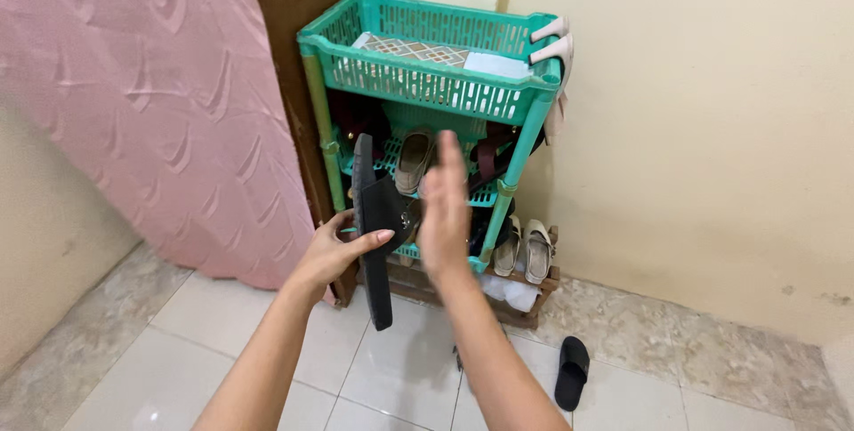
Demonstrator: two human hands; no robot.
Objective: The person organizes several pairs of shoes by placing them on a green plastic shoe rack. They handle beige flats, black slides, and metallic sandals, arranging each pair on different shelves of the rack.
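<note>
Upright, the black slide sandal sits clamped in the left hand, right hand flat, fingers together.

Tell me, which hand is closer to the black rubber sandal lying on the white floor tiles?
Right. The right hand is raised, open, with its forearm passing just left of the black rubber sandal on the floor. The left hand, farther left, holds another black sandal upright.
</note>
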